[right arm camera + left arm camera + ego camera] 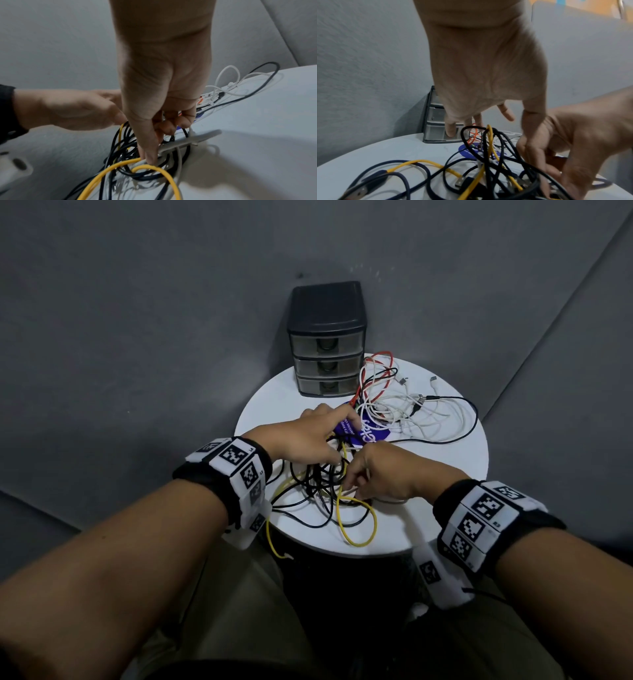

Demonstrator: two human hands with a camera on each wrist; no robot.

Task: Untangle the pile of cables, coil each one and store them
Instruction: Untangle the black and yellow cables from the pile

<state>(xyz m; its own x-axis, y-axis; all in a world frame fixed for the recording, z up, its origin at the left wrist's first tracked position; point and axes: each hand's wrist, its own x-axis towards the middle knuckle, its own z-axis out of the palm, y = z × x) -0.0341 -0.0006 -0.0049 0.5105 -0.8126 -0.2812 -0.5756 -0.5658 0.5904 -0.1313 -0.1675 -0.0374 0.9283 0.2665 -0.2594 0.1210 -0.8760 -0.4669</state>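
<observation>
While hands (342, 460) pinch cables (322, 477), round white table (445, 474) meets grey wall (137, 302).

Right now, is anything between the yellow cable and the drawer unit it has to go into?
Yes. The yellow cable is threaded through black cables at the near edge of the table. Between it and the closed drawer unit lie a blue card and both hands.

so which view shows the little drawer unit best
The head view: the drawer unit shows whole, with its dark top and three translucent drawers, at the back of the round table. The left wrist view catches only its left edge and lower drawers behind the left hand. The right wrist view does not show it.
</observation>
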